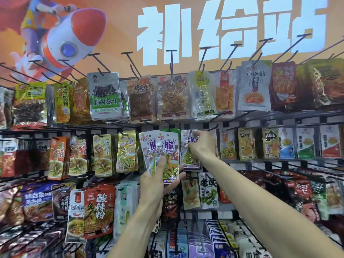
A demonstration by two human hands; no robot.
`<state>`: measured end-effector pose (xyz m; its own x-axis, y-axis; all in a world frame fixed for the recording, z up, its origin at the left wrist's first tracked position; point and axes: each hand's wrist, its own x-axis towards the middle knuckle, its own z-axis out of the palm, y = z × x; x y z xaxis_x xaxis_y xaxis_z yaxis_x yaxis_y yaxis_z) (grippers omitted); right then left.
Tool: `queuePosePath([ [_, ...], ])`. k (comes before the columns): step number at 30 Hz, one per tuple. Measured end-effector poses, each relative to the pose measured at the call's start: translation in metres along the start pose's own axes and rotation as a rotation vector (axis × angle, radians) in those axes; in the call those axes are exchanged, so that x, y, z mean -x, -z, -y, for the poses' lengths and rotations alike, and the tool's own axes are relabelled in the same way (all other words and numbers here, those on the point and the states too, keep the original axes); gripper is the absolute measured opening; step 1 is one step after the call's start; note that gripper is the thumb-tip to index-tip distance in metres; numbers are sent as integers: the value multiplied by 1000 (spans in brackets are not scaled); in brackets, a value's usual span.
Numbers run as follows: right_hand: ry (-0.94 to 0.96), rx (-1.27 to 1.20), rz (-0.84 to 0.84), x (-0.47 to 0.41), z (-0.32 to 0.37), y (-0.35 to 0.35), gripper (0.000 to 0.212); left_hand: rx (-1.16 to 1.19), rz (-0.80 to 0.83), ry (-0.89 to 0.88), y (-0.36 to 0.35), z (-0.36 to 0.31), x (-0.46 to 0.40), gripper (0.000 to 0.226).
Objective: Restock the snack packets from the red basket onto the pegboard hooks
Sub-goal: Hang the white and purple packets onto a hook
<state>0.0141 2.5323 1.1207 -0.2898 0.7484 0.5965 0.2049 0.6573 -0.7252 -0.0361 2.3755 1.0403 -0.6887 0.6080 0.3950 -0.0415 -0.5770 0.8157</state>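
Note:
My left hand holds a small fan of white-and-purple snack packets upright in front of the pegboard's middle row. My right hand pinches the top of a matching purple packet at a hook in that same row, just right of the held packets. The hook's tip is hidden behind my fingers, so I cannot tell whether the packet hangs on it. The red basket is not in view.
Black hooks stick out towards me in several rows, the top ones long and bare at their ends. Packets fill the rows: a silver-and-green pack above left, yellow packs to the left, a seaweed pack below my right wrist.

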Motion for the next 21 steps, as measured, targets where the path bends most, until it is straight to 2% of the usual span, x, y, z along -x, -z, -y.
queuePosePath([
  [3, 19, 28, -64, 6, -7, 0, 44, 17, 23, 31, -2, 2, -1, 37],
  [5, 28, -181, -126, 26, -9, 7, 35, 19, 17, 37, -1, 5, -3, 38],
  [7, 2, -483, -60, 51, -8, 11, 37, 42, 3, 37, -5, 7, -3, 40],
  [8, -5, -553, 1, 61, -7, 11, 41, 63, -4, 42, -7, 8, -3, 39],
  [11, -23, -544, 23, 66, -13, 2, 41, 60, -8, 67, -17, 12, -2, 29],
  [15, 11, -575, -57, 46, -15, 9, 30, -22, -42, 102, -18, 20, -9, 48],
  [18, 49, -515, -86, 32, -14, 15, 32, -76, -121, 68, -11, 23, -15, 37],
  [21, 17, -437, -88, 21, -10, 15, 35, -129, -157, 32, -7, 22, -16, 45],
])
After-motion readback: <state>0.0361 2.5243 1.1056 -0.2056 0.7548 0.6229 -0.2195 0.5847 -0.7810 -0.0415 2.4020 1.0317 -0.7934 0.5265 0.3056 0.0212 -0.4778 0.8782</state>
